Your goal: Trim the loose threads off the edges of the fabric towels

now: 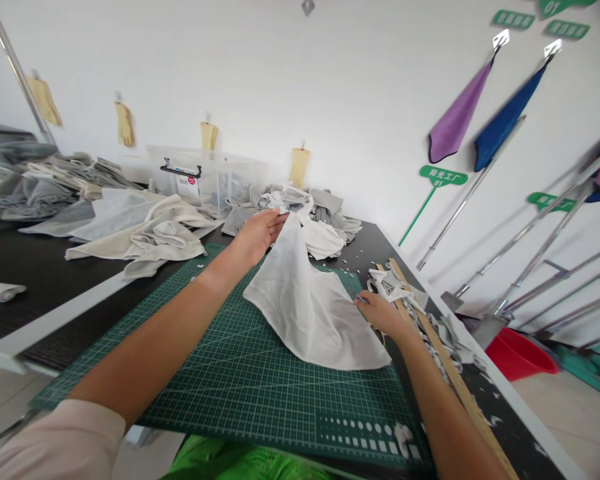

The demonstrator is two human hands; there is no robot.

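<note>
A piece of thin white cloth [305,300] hangs from my left hand [261,235], which pinches its upper corner above the green cutting mat [230,383]. The cloth's lower edge spreads over the mat's grid. My right hand [379,313] is closed at the cloth's right edge. A small bluish, metallic-looking bit shows at its fingertips, too small to name. The cloth hides part of what lies around the right fingers.
Crumpled white and grey cloths [330,223] lie behind the mat, with more cloths [145,227] to the left. A clear plastic box [210,177] stands near the wall. Wooden strips [447,353] and scraps [460,340] line the right edge. A red bucket [523,353] stands beyond.
</note>
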